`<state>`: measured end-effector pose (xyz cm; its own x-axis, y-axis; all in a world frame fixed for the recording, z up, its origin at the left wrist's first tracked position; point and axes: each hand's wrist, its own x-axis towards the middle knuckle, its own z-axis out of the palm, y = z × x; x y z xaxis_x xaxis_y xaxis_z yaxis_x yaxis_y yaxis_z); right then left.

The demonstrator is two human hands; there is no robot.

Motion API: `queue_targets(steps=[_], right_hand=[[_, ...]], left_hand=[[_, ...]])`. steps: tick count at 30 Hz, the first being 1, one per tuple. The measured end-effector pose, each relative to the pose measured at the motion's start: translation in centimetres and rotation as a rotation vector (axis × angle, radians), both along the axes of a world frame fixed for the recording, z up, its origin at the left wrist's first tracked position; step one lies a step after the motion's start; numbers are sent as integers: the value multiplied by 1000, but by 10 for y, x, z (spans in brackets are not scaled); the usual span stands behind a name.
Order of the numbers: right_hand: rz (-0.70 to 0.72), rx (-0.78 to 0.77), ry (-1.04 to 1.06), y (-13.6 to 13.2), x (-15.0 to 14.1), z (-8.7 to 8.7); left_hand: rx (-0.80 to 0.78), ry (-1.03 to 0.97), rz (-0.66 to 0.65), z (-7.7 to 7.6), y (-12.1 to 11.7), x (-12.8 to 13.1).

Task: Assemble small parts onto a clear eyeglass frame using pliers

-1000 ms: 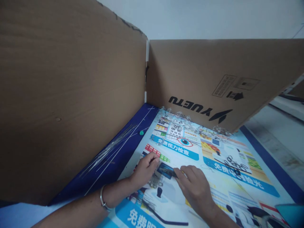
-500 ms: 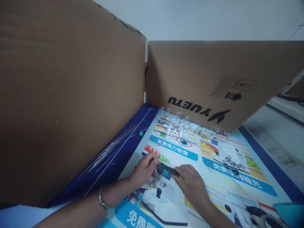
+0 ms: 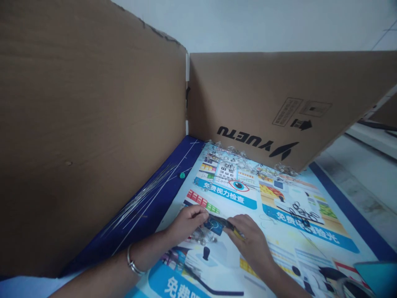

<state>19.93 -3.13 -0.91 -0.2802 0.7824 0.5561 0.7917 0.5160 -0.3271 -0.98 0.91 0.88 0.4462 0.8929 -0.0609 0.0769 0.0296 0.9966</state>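
Note:
My right hand [image 3: 249, 236] is wrapped round a pair of pliers [image 3: 222, 222] with dark jaws and yellow-and-black handles. The jaws point left, toward my left hand [image 3: 190, 221]. Its thumb and fingertips are pinched together right at the tip of the pliers; whatever small piece they hold is hidden. Just below the fingers, a small heap of shiny, clear bits [image 3: 203, 237] lies on the printed sheet [image 3: 263, 256]. A silvery bangle [image 3: 132, 260] circles my left wrist.
Cardboard walls [image 3: 248, 91] stand at the left and back. Thin metal wires [image 3: 145, 194] lie at left near a green lump [image 3: 182, 175]. Clear pieces [image 3: 232, 154] line the back wall. Black rings [image 3: 304, 215] lie at right; a teal object [image 3: 375, 275] sits at lower right.
My left fingers have dipped slightly and closed in against the tip of the pliers. The pliers have turned a little in my right hand. The view has shifted slightly.

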Motion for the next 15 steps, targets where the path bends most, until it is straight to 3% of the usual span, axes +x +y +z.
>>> queue_targets(steps=[15], right_hand=[[28,-20,-19,0,-1,3]], left_hand=[[-67,-2,-15,-5,6,0]])
